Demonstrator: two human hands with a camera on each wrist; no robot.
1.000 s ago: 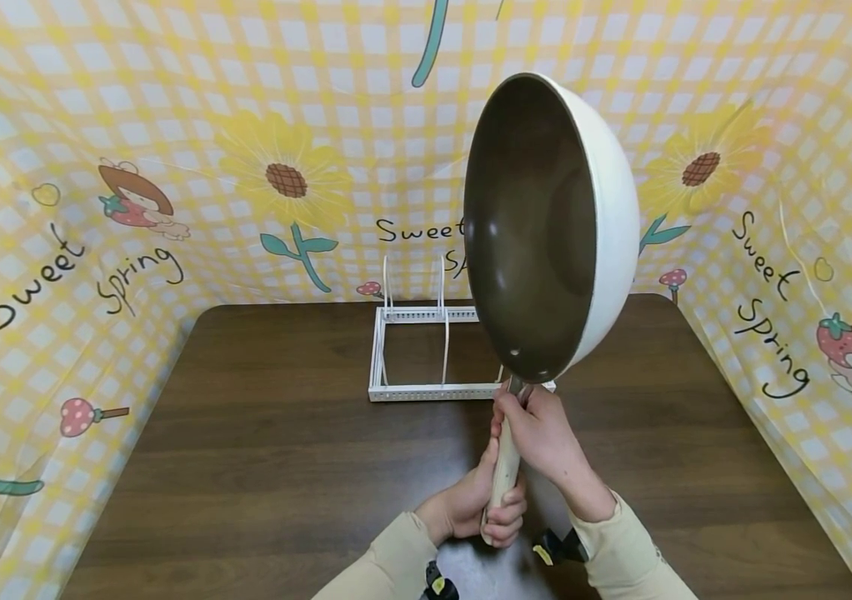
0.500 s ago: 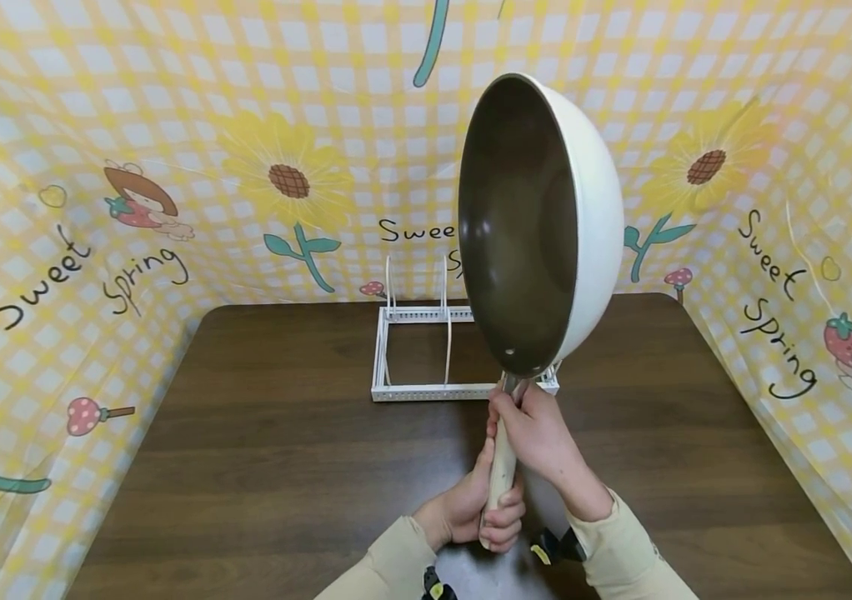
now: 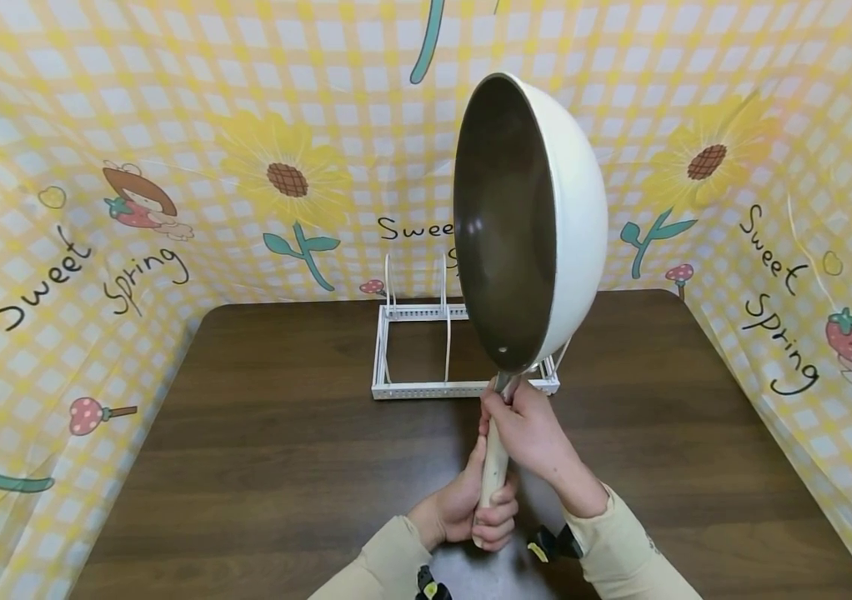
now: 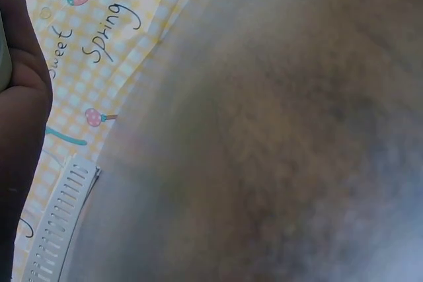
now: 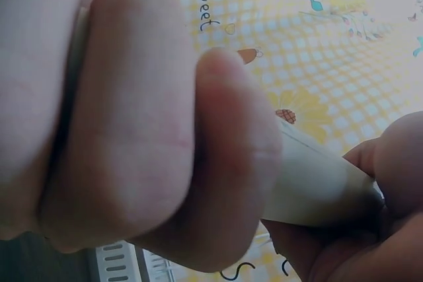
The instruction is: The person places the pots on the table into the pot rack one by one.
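Note:
A deep wok (image 3: 579, 208), white outside with a dark brown inside, is held upright above the table. Its pale handle (image 3: 494, 462) points down. My left hand (image 3: 456, 504) grips the lower end of the handle, fingers curled round it. Higher up, close to the bowl, my right hand (image 3: 537, 435) holds the same handle. Large curled fingers fill the left of the right wrist view, beside a stretch of the handle (image 5: 317, 183). A white dish rack (image 3: 411, 390) with upright wire dividers stands behind the hands, its right part partly covered by the wok.
The dark wooden table (image 3: 276, 442) lies under everything. A yellow checked cloth (image 3: 366, 100) with flowers and lettering rises behind it and along both sides. Much of the left wrist view is a blurred brown surface.
The wok has shifted a little to the left and turned more edge-on, so its inside looks narrower. Both hands keep their hold on the handle. The rack has stayed put.

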